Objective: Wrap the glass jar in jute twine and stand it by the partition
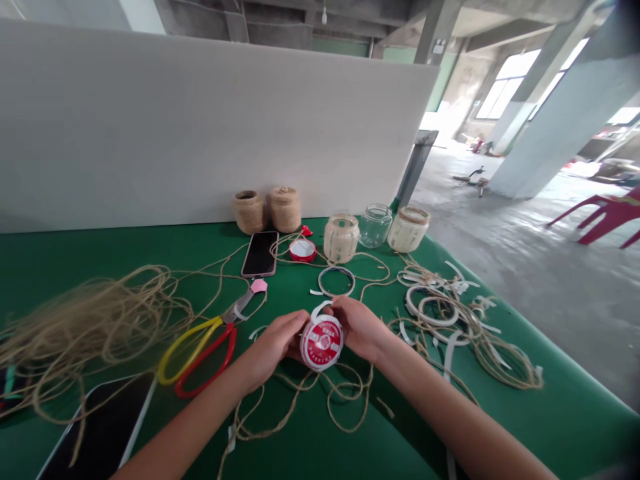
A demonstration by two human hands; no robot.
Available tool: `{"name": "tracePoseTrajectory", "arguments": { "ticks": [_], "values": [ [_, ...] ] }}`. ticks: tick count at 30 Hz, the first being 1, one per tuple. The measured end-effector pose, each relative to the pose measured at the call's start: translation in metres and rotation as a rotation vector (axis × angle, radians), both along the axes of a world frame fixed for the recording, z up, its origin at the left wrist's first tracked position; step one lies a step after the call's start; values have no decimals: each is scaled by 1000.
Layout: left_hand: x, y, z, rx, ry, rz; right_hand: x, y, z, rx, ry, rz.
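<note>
A round spool of white tape with a red and white label [321,343] is held up above the green table. My left hand [281,342] is closed on the spool's left side, its fingers partly hidden behind it. From the right, my right hand [356,327] pinches the strip of white tape [320,309] that stands up from the spool's top. Scissors with one yellow and one red handle [219,339] lie to the left of my hands. Beyond the spool, a thin tape ring [337,282] lies flat. Loose twine [350,400] loops beneath my hands.
Two twine-wrapped jars [285,210] stand by the white board [215,127]. A phone [260,254], a red tape roll [303,250] and three glass jars [341,239] are at the back. Tangled twine [100,320] lies left, above a tablet [103,427]; tape rings [433,307] lie right.
</note>
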State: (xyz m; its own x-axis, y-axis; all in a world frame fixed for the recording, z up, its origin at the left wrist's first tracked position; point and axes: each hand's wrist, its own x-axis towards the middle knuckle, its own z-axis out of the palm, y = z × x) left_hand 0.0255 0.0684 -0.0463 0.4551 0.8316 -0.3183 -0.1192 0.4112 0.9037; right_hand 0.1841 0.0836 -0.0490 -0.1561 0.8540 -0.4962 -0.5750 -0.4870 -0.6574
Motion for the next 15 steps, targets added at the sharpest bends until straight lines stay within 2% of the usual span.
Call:
{"name": "tracePoseTrajectory", "arguments": {
  "ticks": [5, 15],
  "values": [
    [-1, 1, 5, 42, 31, -33, 1, 1, -1, 26, -26, -17],
    [-4, 3, -3, -16, -283, -29, 10, 10, -5, 67, -33, -234]
  ]
}}
